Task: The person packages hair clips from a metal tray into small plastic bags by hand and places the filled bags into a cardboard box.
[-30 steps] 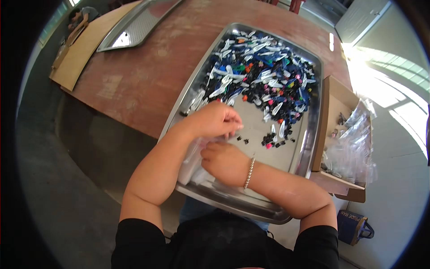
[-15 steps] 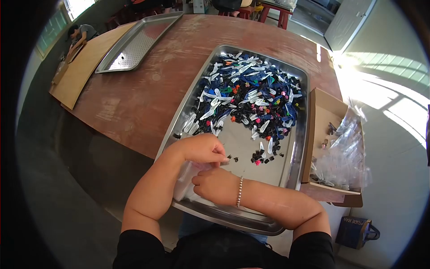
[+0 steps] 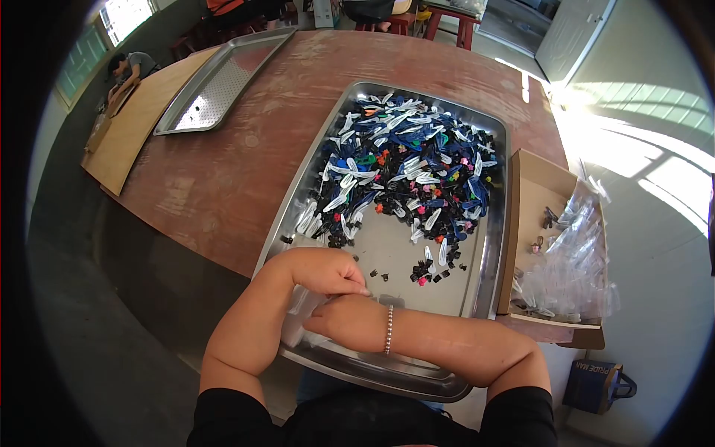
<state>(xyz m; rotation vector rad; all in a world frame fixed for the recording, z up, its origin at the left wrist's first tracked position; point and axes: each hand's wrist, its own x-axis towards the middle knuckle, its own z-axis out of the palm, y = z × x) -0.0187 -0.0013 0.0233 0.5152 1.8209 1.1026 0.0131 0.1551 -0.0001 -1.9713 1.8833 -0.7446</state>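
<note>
A metal tray (image 3: pixel 485 246) holds a large pile of hair clips (image 3: pixel 417 160), white, blue and black, with small coloured ones among them. At the tray's near left corner lie clear plastic bags (image 3: pixel 294 316). Over these bags is my left hand (image 3: pixel 324 271), its fingers pinched together; what they hold is too small to make out. Just below and touching it, my right hand (image 3: pixel 348 322), with a beaded bracelet at the wrist, has its fingers curled at the bags. Its fingertips are partly hidden. A few small black clips (image 3: pixel 380 276) lie right of my left hand.
Against the tray's right side stands a cardboard box (image 3: pixel 526 179) with clear bags (image 3: pixel 562 272) and a few clips. Another metal tray (image 3: pixel 216 97) is at the back left, beside a wooden board (image 3: pixel 134 127). A person (image 3: pixel 134 68) bends over at the far left.
The view has tilted up, so the tray sits lower in it. My hands stay close together at the bags, and the fingers of my left hand have drawn together into a pinch.
</note>
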